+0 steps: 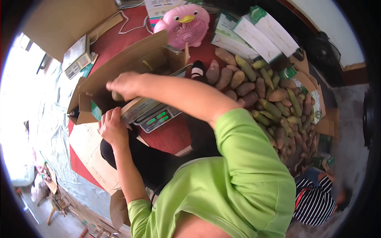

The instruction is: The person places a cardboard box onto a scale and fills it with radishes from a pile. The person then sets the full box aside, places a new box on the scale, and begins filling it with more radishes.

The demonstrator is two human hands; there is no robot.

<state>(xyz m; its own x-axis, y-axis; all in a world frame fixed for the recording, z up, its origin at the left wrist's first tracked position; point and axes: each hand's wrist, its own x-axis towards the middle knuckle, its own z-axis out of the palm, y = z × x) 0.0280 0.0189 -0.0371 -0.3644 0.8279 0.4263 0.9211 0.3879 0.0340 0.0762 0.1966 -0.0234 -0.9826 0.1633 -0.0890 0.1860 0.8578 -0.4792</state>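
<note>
A long open cardboard box (131, 63) stands in front of me, its near flap folded outward. My right hand (127, 84) reaches over this box, slightly blurred, with its fingers curled round a pale brownish-green tuber (116, 96), mostly hidden by the hand. My left hand (114, 127) is closed on the box's near left edge, thumb and fingers on the cardboard. Just right of it, a digital scale (158, 120) with green lit numbers sits beneath the box's near side. To my right lies a big heap of reddish-brown and green tubers (274, 95).
A pink bird-shaped fan (184, 25) stands behind the box. White printed cartons (262, 33) lie at the back right. Another scale (77, 55) sits at the back left. A flat cardboard sheet (95, 154) lies at left. A person in a striped top (315, 202) is at lower right.
</note>
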